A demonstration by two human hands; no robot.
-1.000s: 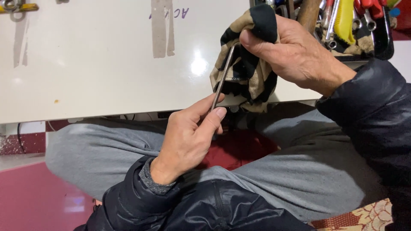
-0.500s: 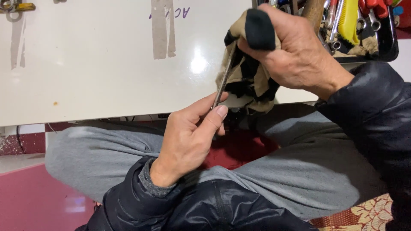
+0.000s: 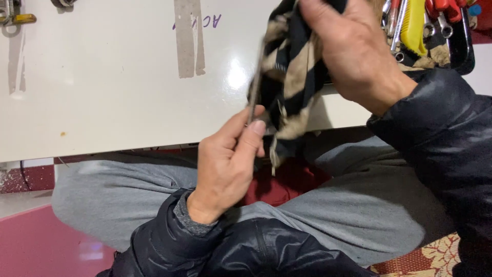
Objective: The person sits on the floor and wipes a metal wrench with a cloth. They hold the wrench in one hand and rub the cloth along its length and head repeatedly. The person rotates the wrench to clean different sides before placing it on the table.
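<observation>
My left hand (image 3: 228,161) pinches the lower end of a thin grey metal rod (image 3: 254,87) between thumb and forefinger, and the rod points up and away from me. My right hand (image 3: 353,54) grips a black and tan striped rag (image 3: 289,77) bunched around the rod's upper end. The rag's loose tail hangs down beside my left thumb. The rod's top end is hidden in the cloth.
A glossy white panel (image 3: 113,82) with two strips of grey tape lies in front of my crossed legs in grey trousers (image 3: 118,190). A tray of wrenches and yellow- and red-handled tools (image 3: 425,31) sits at the top right. The floor is red tile (image 3: 31,246).
My right hand has slid the rag upward along the rod, and the cloth now hangs longer. My left hand keeps its grip, shifted slightly left.
</observation>
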